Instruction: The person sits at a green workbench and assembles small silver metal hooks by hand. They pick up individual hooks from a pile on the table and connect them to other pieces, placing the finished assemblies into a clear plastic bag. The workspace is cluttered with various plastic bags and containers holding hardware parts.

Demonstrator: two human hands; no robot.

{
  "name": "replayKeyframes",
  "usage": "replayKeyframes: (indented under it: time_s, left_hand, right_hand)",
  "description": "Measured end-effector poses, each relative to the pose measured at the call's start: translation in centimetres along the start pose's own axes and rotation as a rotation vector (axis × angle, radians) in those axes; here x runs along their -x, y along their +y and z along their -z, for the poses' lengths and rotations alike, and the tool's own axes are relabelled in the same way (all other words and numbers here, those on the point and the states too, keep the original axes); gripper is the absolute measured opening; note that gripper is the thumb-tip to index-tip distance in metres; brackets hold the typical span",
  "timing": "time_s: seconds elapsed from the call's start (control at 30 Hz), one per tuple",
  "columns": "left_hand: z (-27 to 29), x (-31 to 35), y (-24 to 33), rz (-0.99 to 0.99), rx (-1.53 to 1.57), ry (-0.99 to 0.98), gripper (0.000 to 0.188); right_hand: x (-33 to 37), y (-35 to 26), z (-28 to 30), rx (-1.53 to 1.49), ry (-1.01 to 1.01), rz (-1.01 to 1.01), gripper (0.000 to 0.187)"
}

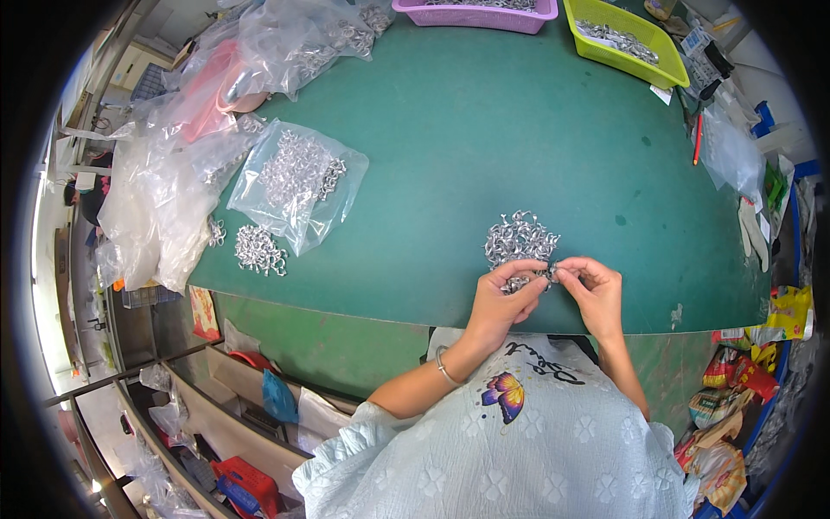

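On the near edge of the green table, a pile of small, shiny silver metal pieces (521, 238), curved like clasps or hooks, lies just beyond my hands. My left hand (501, 303) is closed in a pinch, thumb and forefinger meeting at a small silver metal piece (552, 272). From the other side, my right hand (596, 296) pinches the same spot with thumb and forefinger. Fingertips cover much of that piece, so its exact form cannot be made out. A few more pieces show beneath the left fingers.
To the left are a smaller heap of metal pieces (259, 251) and a clear bag (298, 186) of them. Plastic bags (164, 190) crowd the left edge. A purple basket (484, 17) and a yellow-green basket (596, 13) stand far back. A red pen (697, 140) lies at right.
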State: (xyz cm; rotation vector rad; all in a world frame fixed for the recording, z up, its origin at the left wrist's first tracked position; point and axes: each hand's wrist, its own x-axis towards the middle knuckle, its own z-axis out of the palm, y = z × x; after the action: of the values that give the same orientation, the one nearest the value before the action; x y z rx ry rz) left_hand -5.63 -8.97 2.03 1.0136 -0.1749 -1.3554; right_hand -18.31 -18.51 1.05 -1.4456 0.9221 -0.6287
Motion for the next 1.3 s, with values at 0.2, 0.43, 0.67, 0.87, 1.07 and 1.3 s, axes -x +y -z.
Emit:
replayKeyframes:
  time_s: [0.2, 0.43, 0.67, 0.87, 1.07, 1.3]
  left_hand:
    - [-0.6, 0.4, 0.6, -0.163, -0.231, 0.0, 0.017]
    - [-0.5, 0.7, 0.8, -0.185, -0.298, -0.001, 0.012]
    - [-0.5, 0.9, 0.8, -0.199, -0.271, -0.024, 0.011]
    - [-0.7, 0.7, 0.7, -0.258, -0.299, -0.04, 0.012]
    - [-0.4, 1.1, 1.0, -0.243, -0.248, 0.025, 0.012]
    - [5.8, 1.6, 2.5, -0.409, -0.232, 0.543, 0.012]
  right_hand:
    - [0.9, -2.4, -0.6, -0.191, -0.072, -0.09, 0.007]
    - [1.3, -3.2, -0.6, -0.2, -0.122, 0.016, 0.012]
    - [1.6, -3.6, -0.5, -0.237, -0.121, 0.006, 0.017]
    - [1.5, -3.7, -0.3, -0.204, -0.133, 0.112, 0.017]
    - [1.3, -4.3, -1.1, -0.201, -0.145, 0.045, 0.017]
    - [0.6, -2.3, -1.4, 0.605, -0.092, 0.332, 0.031]
